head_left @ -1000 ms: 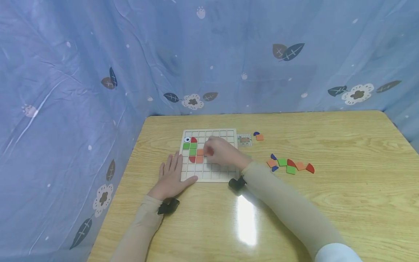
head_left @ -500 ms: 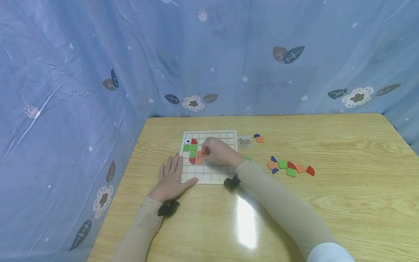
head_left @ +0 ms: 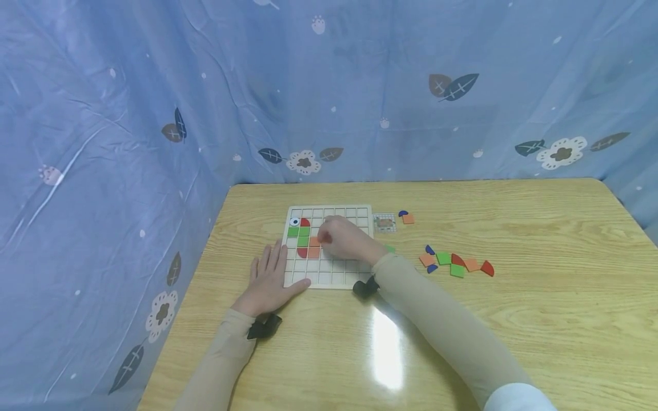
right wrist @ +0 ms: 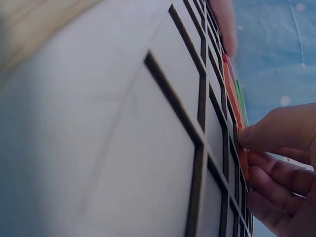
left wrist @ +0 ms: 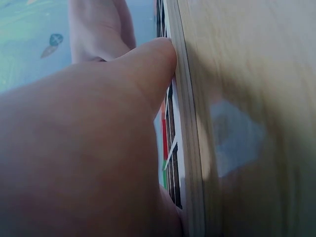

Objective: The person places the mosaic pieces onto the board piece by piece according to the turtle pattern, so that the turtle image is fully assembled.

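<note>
A white grid board (head_left: 329, 279) lies on the table with several coloured tiles set in its left part. My left hand (head_left: 264, 285) rests at the board's lower left corner, fingers spread and straight, thumb on the front rim. In the left wrist view the thumb (left wrist: 153, 64) touches the layered wooden edge. Over the middle of the board, my right hand (head_left: 345, 237) pinches an orange square tile (right wrist: 243, 163) between thumb and fingers, low against the grid. Just left of it sit two orange squares (head_left: 314, 252), green squares (head_left: 303, 241) and red quarter-circles (head_left: 302, 252).
Right of the board lies a small pattern card (head_left: 385, 222), with a blue half-circle (head_left: 403, 213) and an orange square (head_left: 408, 219) beyond it. Several loose green, red, orange and blue tiles (head_left: 457, 270) are scattered farther right. A blue curtain (head_left: 360, 114) hangs behind the table.
My right hand has shifted slightly left over the board and then stayed almost still. The left hand keeps its place, and the set tiles look the same.
</note>
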Motion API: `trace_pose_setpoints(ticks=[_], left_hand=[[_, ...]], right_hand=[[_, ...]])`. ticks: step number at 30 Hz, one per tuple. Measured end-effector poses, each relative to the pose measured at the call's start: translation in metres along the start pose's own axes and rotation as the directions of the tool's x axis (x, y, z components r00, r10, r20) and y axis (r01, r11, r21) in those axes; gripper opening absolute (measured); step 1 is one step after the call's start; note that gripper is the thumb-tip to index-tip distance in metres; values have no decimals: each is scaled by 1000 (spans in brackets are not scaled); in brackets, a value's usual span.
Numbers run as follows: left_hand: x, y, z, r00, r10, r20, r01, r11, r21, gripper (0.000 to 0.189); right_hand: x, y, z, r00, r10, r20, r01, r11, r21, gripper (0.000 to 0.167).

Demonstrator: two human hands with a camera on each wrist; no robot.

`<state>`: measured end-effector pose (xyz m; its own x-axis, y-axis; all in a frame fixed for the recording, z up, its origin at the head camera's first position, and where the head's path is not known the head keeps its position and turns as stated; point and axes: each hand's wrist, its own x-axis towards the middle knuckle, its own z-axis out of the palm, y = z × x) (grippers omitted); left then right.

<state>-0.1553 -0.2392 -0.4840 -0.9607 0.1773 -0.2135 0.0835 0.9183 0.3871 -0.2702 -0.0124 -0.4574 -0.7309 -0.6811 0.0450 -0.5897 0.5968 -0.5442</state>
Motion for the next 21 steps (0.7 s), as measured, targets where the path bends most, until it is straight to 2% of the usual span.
trace_pose_setpoints(ticks=[9,16,21], left_hand=[[0,1,-2,1000,-7,9,7,1000,9,113],[-1,2,-2,1000,-8,5,8,1000,8,112],[0,2,-2,1000,-12,5,12,1000,4,113]], right_hand=[[-8,-2,-4,999,-11,-39,9,999,-37,20],[-23,0,-14,993,107,-57,-105,994,33,25],[-37,3,-23,992,107,-71,-105,994,42,28]])
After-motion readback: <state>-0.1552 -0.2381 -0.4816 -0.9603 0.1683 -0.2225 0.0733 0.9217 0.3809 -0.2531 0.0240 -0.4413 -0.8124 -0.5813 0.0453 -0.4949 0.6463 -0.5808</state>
